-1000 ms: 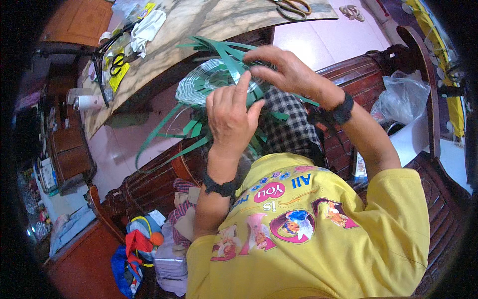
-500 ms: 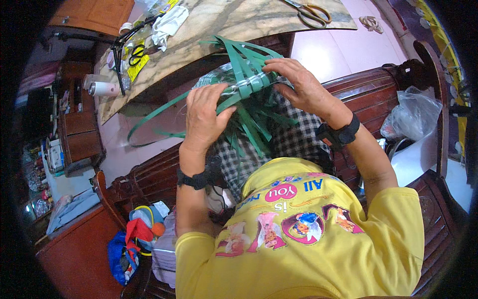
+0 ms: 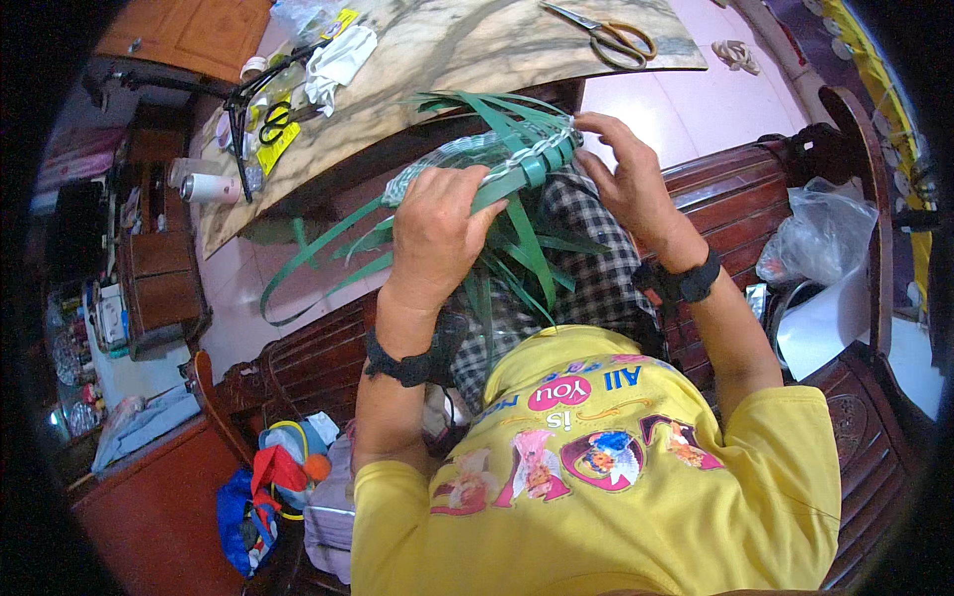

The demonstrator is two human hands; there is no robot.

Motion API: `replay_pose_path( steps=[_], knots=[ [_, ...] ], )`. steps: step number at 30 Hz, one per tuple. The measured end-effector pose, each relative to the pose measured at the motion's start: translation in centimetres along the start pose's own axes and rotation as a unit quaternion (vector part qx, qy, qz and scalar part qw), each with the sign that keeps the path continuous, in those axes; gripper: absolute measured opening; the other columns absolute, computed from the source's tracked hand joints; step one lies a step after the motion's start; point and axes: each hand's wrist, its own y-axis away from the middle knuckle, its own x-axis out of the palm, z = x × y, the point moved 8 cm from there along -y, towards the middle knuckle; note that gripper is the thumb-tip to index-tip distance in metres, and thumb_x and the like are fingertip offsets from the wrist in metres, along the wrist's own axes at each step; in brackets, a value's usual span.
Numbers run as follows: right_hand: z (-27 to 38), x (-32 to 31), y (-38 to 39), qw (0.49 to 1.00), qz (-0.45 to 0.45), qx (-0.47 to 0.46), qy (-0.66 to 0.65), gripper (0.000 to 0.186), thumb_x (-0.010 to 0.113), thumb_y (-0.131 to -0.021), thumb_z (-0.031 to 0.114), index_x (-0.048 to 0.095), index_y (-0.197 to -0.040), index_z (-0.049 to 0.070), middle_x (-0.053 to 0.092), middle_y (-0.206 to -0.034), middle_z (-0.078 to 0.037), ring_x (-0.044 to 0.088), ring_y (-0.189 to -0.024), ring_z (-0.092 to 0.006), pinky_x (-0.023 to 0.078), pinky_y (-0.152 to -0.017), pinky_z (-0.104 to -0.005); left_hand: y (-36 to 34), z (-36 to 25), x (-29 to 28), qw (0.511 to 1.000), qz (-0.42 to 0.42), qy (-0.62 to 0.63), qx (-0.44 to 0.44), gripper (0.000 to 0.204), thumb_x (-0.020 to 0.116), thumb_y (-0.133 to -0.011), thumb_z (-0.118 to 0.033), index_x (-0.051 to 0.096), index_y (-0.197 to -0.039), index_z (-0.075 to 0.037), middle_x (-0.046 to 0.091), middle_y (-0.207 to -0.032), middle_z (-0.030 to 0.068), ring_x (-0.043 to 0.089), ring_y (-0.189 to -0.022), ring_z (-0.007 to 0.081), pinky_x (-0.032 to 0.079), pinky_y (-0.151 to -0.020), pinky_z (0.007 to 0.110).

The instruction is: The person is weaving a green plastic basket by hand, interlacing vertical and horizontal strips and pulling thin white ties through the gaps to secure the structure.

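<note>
Above my lap I hold a half-woven basket (image 3: pixel 534 169) of flat green plastic strips, with a green-and-white patterned part at its left. My left hand (image 3: pixel 435 221) grips its near edge, thumb below and fingers over the top. At the right end of the woven band, the thumb and forefinger of my right hand (image 3: pixel 636 189) close on the edge; the exact spot they pinch is partly hidden. Loose green strips (image 3: pixel 537 260) hang down over my checked trousers, and a long strip (image 3: pixel 288 273) loops out to the left. Others fan out at the far side.
Ahead stands a marble-topped table (image 3: pixel 447 60) with large scissors (image 3: pixel 621 48), a white cloth (image 3: pixel 338 65), a black tripod (image 3: pixel 236 124) and a pale cup (image 3: pixel 211 189). I sit on a dark wooden bench (image 3: pixel 735 184). A clear plastic bag (image 3: pixel 820 238) lies at right.
My right hand has moved slightly right and down to the band's end. My left hand has shifted right and lower. The basket has turned, with more of its patterned side showing.
</note>
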Motion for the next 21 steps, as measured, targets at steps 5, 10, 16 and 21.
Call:
replay_pose_path(
  steps=[5, 10, 16, 21],
  knots=[
    [1.8, -1.0, 3.1, 0.999, -0.02, 0.039, 0.023, 0.024, 0.064, -0.081, -0.004, 0.06, -0.104, 0.003, 0.062, -0.094, -0.016, 0.064, -0.087, -0.0318, 0.053, -0.074, -0.0352, -1.1, 1.4, 0.9, 0.999, -0.032, -0.001, -0.021, 0.032, 0.076, -0.075, -0.016, 0.065, -0.1, -0.001, 0.065, -0.091, 0.0149, 0.059, -0.085, 0.0337, 0.048, -0.075, 0.041],
    [2.1, 5.8, 6.3, 0.977, 0.149, 0.112, -0.099, 0.04, 0.068, -0.088, 0.008, 0.047, -0.121, 0.003, 0.068, -0.099, -0.021, 0.068, -0.087, -0.0296, 0.052, -0.07, -0.0373, -2.8, 2.6, 2.4, 0.998, -0.009, 0.003, -0.055, 0.032, 0.078, -0.073, -0.019, 0.067, -0.098, -0.004, 0.065, -0.09, 0.0137, 0.06, -0.084, 0.0327, 0.048, -0.075, 0.041],
    [1.4, 5.3, 6.8, 0.94, 0.107, 0.254, -0.199, 0.048, 0.067, -0.086, 0.007, 0.042, -0.126, 0.004, 0.064, -0.074, -0.007, 0.063, -0.064, -0.018, 0.05, -0.059, -0.0329, -2.9, 4.2, 2.3, 0.996, -0.014, 0.016, -0.09, 0.034, 0.08, -0.073, -0.024, 0.069, -0.098, -0.004, 0.066, -0.088, 0.0141, 0.063, -0.083, 0.0312, 0.05, -0.075, 0.039],
    [1.5, 2.2, 4.6, 0.801, 0.093, 0.375, -0.458, 0.027, 0.057, -0.094, 0.011, 0.059, -0.119, 0.002, 0.068, -0.088, -0.006, 0.061, -0.07, -0.0086, 0.049, -0.059, -0.0216, -2.8, 5.3, 2.3, 0.992, -0.007, 0.054, -0.117, 0.033, 0.078, -0.073, -0.024, 0.069, -0.096, -0.003, 0.066, -0.09, 0.0142, 0.061, -0.086, 0.0322, 0.049, -0.078, 0.041]
  ],
)
